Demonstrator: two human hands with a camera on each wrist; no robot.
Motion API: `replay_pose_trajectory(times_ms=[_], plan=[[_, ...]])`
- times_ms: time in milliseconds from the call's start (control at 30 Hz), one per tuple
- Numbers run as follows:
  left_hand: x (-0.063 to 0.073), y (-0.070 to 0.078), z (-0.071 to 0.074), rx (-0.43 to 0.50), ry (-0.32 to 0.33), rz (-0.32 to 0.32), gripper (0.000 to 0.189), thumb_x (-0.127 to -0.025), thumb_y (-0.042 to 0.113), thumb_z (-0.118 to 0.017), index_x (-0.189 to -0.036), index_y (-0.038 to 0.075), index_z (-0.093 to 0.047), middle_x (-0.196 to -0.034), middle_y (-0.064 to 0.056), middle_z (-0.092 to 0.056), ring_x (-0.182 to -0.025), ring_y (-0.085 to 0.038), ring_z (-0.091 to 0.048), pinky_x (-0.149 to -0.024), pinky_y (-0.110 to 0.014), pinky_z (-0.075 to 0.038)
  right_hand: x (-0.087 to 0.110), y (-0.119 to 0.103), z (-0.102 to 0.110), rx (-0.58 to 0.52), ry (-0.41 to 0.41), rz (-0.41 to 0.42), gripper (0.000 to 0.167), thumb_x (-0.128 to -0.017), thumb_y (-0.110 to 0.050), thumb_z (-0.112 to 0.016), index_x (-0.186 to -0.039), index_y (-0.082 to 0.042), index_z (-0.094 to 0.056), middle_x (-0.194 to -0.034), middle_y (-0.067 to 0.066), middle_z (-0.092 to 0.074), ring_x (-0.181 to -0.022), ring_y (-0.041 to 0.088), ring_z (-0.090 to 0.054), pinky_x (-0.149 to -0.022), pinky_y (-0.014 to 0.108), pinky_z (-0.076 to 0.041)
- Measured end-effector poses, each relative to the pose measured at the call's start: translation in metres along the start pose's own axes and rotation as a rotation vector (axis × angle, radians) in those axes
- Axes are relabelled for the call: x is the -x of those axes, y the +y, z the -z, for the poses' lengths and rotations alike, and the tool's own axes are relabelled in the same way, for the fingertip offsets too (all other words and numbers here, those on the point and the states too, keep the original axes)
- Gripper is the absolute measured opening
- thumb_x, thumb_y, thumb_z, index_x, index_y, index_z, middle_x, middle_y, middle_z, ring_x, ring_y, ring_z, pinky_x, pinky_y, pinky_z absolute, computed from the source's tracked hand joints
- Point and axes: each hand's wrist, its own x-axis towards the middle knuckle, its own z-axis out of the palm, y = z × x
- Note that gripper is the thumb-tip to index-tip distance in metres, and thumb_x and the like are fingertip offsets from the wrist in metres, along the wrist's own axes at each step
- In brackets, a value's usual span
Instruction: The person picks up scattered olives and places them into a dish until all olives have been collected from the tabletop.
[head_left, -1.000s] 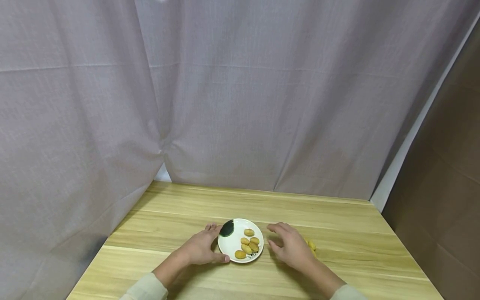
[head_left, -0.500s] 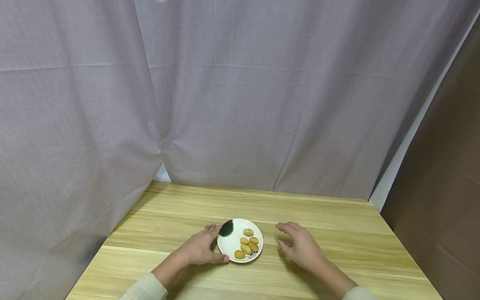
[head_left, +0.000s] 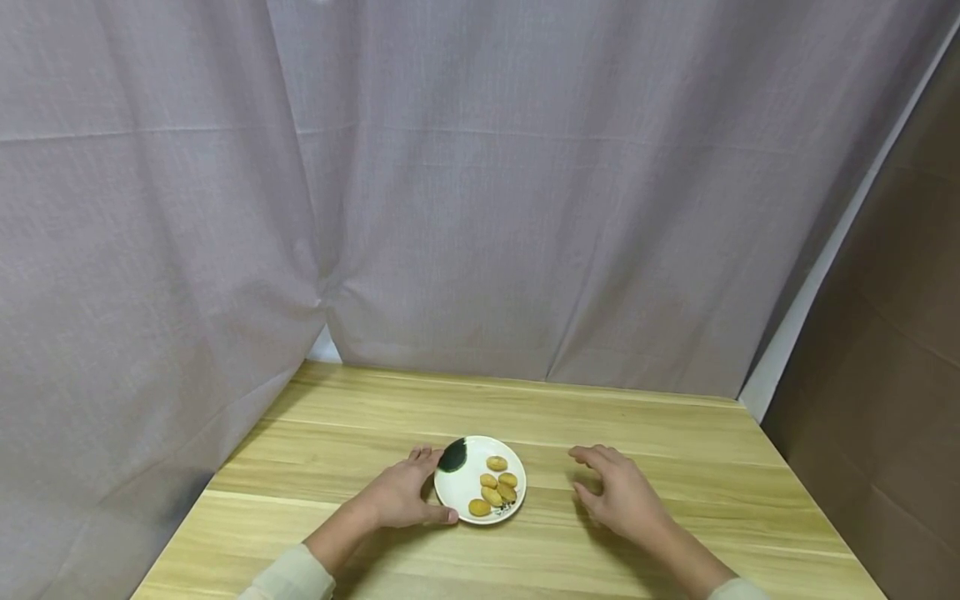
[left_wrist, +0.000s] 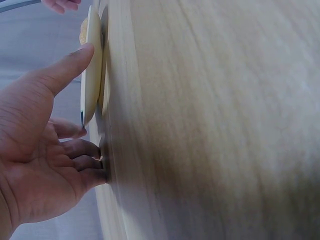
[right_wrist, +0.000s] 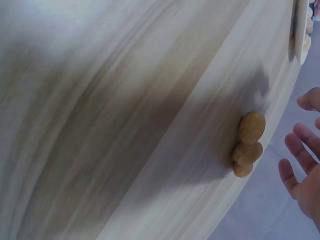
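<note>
My left hand holds the left edge of a small round white plate with a dark green patch. Its thumb lies along the near rim, an index fingertip is at the rim farther round, and the other fingers rest at the table. Several small oval yellow-brown pieces, nut-like in look, lie on the plate. To the right, my right hand hovers over the table with loosely bent fingers and nothing between them. Three similar oval pieces sit on the tabletop below it, hidden in the head view.
The wood-grain table ends at the back against a grey curtain. A brown panel stands along the right side.
My right hand has moved right, away from the plate, and now covers the loose oval pieces that showed beside it a second ago. The left hand and plate stay put.
</note>
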Motion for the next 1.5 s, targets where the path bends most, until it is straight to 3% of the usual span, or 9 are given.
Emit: replay_pose_trajectory(times_ms=[233,400,600,867,1100,1300,1500], plan=[[0.000,-0.001,0.000,0.001,0.005,-0.009,0.111,-0.086,0.053,-0.093,-0.169,0.000,-0.040,-0.171,-0.039,-0.037,-0.163,-0.058,-0.032,-0.132,-0.074,-0.030,0.006,0.006,0.001,0.015,0.021,0.028,0.054,-0.080,-0.004,-0.097,-0.130,-0.006,-0.076,-0.114,0.006,-0.082,-0.102,0.025,-0.078,-0.090,0.044,-0.069],[0.001,0.000,0.001,0.011,0.002,-0.009,0.111,-0.086,0.052,-0.093,-0.169,0.002,-0.040,-0.171,-0.039,-0.036,-0.164,-0.058,-0.031,-0.132,-0.075,-0.030,0.012,0.012,0.001,0.004,0.020,0.045,0.053,-0.080,-0.004,-0.097,-0.129,-0.006,-0.077,-0.116,0.006,-0.081,-0.091,0.015,-0.071,-0.079,0.032,-0.066],[0.000,0.000,0.000,0.012,0.002,-0.011,0.110,-0.087,0.052,-0.093,-0.169,0.003,-0.041,-0.171,-0.039,-0.037,-0.164,-0.057,-0.031,-0.132,-0.074,-0.031,0.019,0.021,0.003,-0.004,0.041,0.061,0.055,-0.075,-0.001,-0.099,-0.126,-0.006,-0.077,-0.099,0.000,-0.076,-0.082,0.011,-0.063,-0.070,0.023,-0.058],[0.001,0.000,0.001,0.012,0.004,-0.009,0.111,-0.086,0.052,-0.093,-0.170,0.003,-0.040,-0.171,-0.040,-0.036,-0.164,-0.058,-0.031,-0.132,-0.075,-0.030,0.024,0.027,0.007,0.068,0.016,0.008,0.053,-0.079,-0.007,-0.098,-0.128,-0.009,-0.078,-0.100,-0.005,-0.075,-0.093,0.014,-0.066,-0.075,0.034,-0.057],[0.002,0.000,0.001,0.017,0.001,-0.008,0.111,-0.086,0.051,-0.093,-0.170,0.003,-0.039,-0.171,-0.040,-0.036,-0.164,-0.058,-0.030,-0.131,-0.075,-0.030,0.024,0.029,0.006,0.083,0.008,-0.015,0.052,-0.080,-0.008,-0.097,-0.128,-0.009,-0.077,-0.108,0.001,-0.079,-0.096,0.018,-0.068,-0.073,0.036,-0.055],[0.001,0.000,0.000,0.011,-0.001,0.001,0.112,-0.086,0.052,-0.093,-0.170,0.003,-0.039,-0.172,-0.039,-0.035,-0.164,-0.057,-0.031,-0.132,-0.074,-0.030,0.026,0.031,0.004,0.072,-0.027,-0.063,0.052,-0.083,-0.007,-0.094,-0.132,-0.008,-0.076,-0.119,0.009,-0.080,-0.106,0.030,-0.072,-0.079,0.059,-0.063],[0.000,0.000,0.000,0.006,-0.002,0.001,0.112,-0.086,0.054,-0.093,-0.170,0.003,-0.039,-0.172,-0.039,-0.035,-0.164,-0.056,-0.031,-0.132,-0.073,-0.031,0.025,0.033,0.001,0.094,-0.060,-0.108,0.053,-0.084,-0.008,-0.094,-0.133,-0.009,-0.075,-0.123,0.011,-0.079,-0.112,0.035,-0.074,-0.086,0.076,-0.059]])
